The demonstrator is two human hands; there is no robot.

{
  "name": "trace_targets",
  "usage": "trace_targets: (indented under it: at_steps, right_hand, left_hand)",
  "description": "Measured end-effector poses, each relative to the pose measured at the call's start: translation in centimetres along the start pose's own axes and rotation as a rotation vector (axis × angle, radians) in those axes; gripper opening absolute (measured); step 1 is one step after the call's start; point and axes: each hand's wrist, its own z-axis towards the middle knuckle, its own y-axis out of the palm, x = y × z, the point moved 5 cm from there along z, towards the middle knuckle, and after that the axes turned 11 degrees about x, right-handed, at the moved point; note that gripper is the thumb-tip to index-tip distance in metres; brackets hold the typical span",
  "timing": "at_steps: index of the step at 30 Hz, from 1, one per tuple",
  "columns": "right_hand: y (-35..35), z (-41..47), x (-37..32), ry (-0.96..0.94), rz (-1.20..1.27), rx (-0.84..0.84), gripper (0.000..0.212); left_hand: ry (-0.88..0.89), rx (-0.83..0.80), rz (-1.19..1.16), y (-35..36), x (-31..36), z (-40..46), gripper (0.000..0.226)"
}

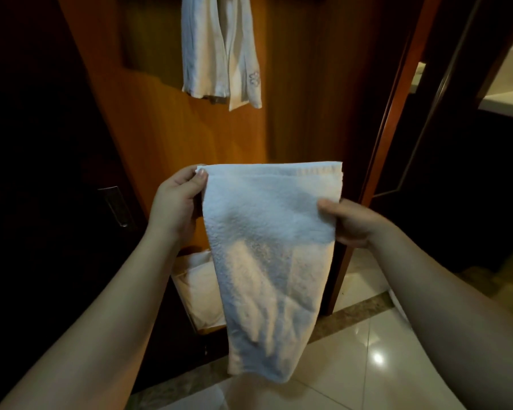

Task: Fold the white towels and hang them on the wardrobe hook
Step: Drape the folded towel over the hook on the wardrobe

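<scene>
I see a folded white towel (267, 250) held up in front of the wardrobe door (166, 128), hanging lengthwise from its top edge down toward the floor. Left hand (176, 202) pinches the top-left corner, thumb on the near face, fingers curled behind. Right hand (350, 221) grips the right edge a bit lower than the left, thumb pressed on the near face, remaining fingers hidden behind the cloth. Top edge runs roughly level (layered edges visible at the top right, so it's at least doubled over). Lower end hangs free, touching nothing.

Above, already-hung white towels (219, 48) drape against the wooden door; the hook itself is out of frame at the top, so I can't see it. One has a small embroidered mark near its lower right edge.

Behind the held towel, low down, more pale cloth (199, 288) lies in an open compartment; can't tell what exactly. A metal handle (116, 205) sits on the dark panel to the left. Glossy tiled floor (367, 365) lower right.
</scene>
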Motion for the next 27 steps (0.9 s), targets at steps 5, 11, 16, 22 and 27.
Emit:
trace_targets:
  at_steps: [5,11,16,22,27]
  right_hand:
    - [-0.8,0.8,3.1,0.072,0.107,-0.003,0.098]
    - [0.9,0.2,2.2,0.031,0.213,-0.07,0.078]
    - [3.3,-0.1,0.3,0.036,0.357,-0.013,0.051]
    - [2.7,-0.1,2.9,0.109,0.264,0.04,0.046]
    - [1.5,0.0,3.9,0.071,0.118,0.076,0.077]
  left_hand:
    - [-0.005,-0.022,0.094,-0.7,-0.9,-0.7,0.022]
    - [0.036,-0.01,0.034,-2.4,0.4,-1.0,0.021]
    - [-0.355,-0.182,-0.242,-2.3,-2.3,-2.0,0.086]
    - [-0.368,-0.104,-0.051,-2.2,-5.0,-3.1,0.037]
    - [-0.355,-0.046,0.042,-2.2,-6.0,-3.4,0.03]
